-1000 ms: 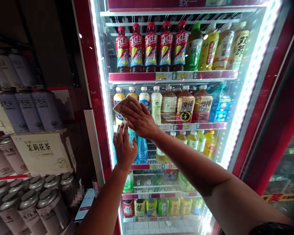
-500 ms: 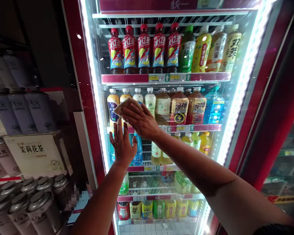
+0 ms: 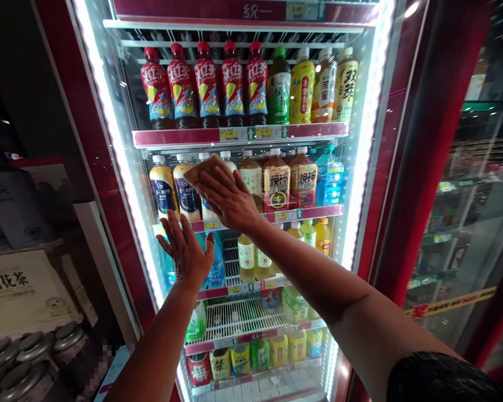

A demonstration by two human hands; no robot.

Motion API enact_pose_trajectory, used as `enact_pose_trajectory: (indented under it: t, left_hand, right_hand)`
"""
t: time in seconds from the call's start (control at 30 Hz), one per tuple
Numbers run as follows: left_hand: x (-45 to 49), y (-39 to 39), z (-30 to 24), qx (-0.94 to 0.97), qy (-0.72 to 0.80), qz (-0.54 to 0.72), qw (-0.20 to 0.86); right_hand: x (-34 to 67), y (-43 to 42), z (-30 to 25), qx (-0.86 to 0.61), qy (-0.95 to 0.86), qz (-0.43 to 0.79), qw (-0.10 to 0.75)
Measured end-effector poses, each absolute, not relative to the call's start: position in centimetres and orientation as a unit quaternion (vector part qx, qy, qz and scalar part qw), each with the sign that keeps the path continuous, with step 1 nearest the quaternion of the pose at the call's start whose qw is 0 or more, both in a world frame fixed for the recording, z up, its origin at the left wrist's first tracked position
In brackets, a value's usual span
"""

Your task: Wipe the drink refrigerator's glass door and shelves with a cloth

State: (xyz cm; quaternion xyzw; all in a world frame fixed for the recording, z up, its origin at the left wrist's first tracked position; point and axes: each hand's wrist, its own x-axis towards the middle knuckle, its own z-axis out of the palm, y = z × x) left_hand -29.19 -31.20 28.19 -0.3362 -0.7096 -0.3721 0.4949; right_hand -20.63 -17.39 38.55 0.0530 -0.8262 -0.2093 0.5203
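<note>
Right hand (image 3: 231, 202) has slid rightward, holding a cloth (image 3: 212, 165) flat, partly hiding shelved bottles (image 3: 206, 210) (left hand (image 3: 188, 254) spread wide).

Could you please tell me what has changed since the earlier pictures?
The right hand and the cloth beneath it have shifted rightward across the second-row bottles, widening the gap to the left hand. The view has swung right, so the fridge sits further left in it. Nothing was taken up or released; the bottles look unmoved.

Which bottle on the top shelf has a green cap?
The green bottle, sixth from left: five red-capped bottles stand left of it, three pale-capped bottles right of it.
</note>
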Motion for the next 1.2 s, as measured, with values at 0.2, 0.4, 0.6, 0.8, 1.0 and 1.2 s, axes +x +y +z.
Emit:
enact_pose_trajectory:
  t: [0.2,0.4,0.6,0.8,1.0,1.2]
  left_hand:
    - [-27.8,-29.2,29.2,-0.37,-0.685,-0.353,0.518]
    - [-27.4,-28.3,29.5,-0.368,-0.694,-0.345,0.513]
    - [-27.4,-27.6,29.4,-0.361,-0.689,-0.346,0.524]
    - [-26.3,-26.4,31.5,-0.388,-0.666,-0.332,0.543]
    - [-26.7,-25.0,33.0,-0.405,-0.658,-0.33,0.543]
    - [-27.6,-24.5,32.4,-0.404,-0.648,-0.33,0.555]
  right_hand:
    - [-19.2,-16.4,38.0,0.046,-0.842,-0.228,0.487]
    - [-17.9,-14.2,39.3,0.02,-0.829,-0.21,0.518]
    - [-17.3,-13.5,38.0,0.031,-0.83,-0.209,0.516]
    - [-17.0,-12.1,38.4,0.033,-0.818,-0.221,0.53]
    - [-16.7,-11.6,37.2,0.034,-0.815,-0.22,0.535]
    - [-15.7,-9.5,38.5,0.023,-0.798,-0.203,0.566]
